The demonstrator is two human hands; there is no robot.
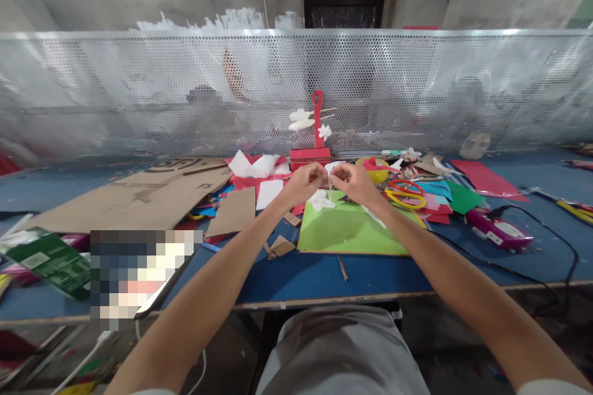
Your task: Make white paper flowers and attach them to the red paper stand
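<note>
My left hand [311, 178] and my right hand [353, 179] are close together above a bright green sheet [352, 234]. Both have fingertips pinched on a thin white piece [330, 184], which looks like paper or tissue and hangs down between them. Crumpled white paper [320, 200] lies on the sheet's far left corner, just under my left hand. Behind my hands stands a red hooked upright [318, 120] on a red box [308, 155]. White puffy shapes on thin sticks [302, 120] and a small white flower [325, 132] are attached to the upright.
Brown cardboard [125, 197] covers the left of the blue table [278, 287]. Paper scraps, a yellow tape roll [380, 176] and red and yellow loops [407, 195] lie around the sheet. A magenta device [500, 229] with a black cable sits right. A perforated metal screen [384, 80] stands behind.
</note>
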